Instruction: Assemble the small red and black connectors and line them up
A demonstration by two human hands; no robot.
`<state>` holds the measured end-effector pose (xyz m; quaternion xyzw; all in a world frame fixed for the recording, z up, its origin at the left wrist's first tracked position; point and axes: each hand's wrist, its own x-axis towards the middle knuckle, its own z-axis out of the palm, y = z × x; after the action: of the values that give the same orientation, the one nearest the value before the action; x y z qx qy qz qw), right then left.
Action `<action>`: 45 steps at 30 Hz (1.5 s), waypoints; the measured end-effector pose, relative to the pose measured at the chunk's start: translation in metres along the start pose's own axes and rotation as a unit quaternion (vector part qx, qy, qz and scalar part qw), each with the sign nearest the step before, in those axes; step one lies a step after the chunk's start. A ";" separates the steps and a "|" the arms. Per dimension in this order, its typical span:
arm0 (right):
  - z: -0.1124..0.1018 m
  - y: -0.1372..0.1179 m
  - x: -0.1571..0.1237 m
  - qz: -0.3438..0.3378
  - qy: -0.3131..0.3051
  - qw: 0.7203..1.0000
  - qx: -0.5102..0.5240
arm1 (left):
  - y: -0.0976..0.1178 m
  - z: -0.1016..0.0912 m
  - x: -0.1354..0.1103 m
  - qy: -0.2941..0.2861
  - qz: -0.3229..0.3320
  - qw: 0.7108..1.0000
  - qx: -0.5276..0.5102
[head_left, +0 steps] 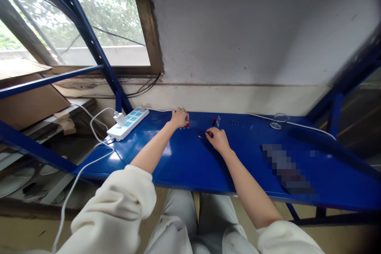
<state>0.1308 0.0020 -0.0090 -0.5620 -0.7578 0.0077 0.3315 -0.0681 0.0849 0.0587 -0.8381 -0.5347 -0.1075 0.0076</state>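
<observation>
My left hand [179,118] is at the back of the blue table [190,158], its fingers curled down. Just under its fingertips are small red and clear pieces [187,125], partly covered by the hand; what it grips is hidden. Further right, my right hand [218,139] hovers low with thumb and forefinger pinched; anything between them is too small to make out. A tiny pale piece [200,136] shows left of those fingertips. Behind the right hand, a dark red piece [214,120] stands beside small clear pieces [218,121].
A white power strip [127,124] with a plugged-in charger [120,118] lies at the table's left end. Several tiny clear pieces [235,123] and a clear round container [276,125] sit at the back right. A blurred-out dark object [285,168] lies front right.
</observation>
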 end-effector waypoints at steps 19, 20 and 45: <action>-0.001 -0.001 0.001 -0.001 0.016 1.000 0.013 | 0.001 -0.004 -0.001 -0.033 -0.004 0.999 0.026; -0.002 -0.002 0.001 -0.001 0.015 1.000 0.012 | 0.001 -0.004 -0.001 -0.033 -0.004 0.999 0.025; -0.003 0.037 0.020 0.298 -0.044 0.950 -0.086 | 0.098 0.066 -0.002 0.014 0.067 0.996 -0.055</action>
<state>0.1607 0.0318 -0.0107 -0.7874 -0.5678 0.0661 0.2308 0.0303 0.0495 0.0037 -0.8694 -0.4707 -0.1482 -0.0238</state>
